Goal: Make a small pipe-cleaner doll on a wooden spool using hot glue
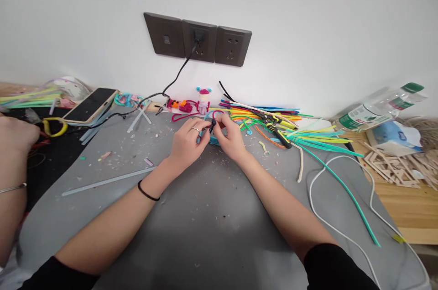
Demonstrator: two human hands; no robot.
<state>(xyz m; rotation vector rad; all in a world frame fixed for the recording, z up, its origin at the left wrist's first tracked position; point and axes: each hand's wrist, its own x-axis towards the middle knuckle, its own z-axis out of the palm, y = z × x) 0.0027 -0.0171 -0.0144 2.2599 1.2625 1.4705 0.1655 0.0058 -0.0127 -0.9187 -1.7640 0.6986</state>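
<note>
Left hand point(186, 141) and right hand point(231, 138) close together over the grey desk point(205, 217), fingertips pinched from both sides on a small dark bead piece point(212, 124) wound with blue pipe cleaner. Just beyond the hands, a tiny pink figure point(203, 99). To the right of the right hand, pliers point(275, 126) atop a heap of coloured pipe cleaners point(308, 137). Far left, another person's hand point(15, 137).
</note>
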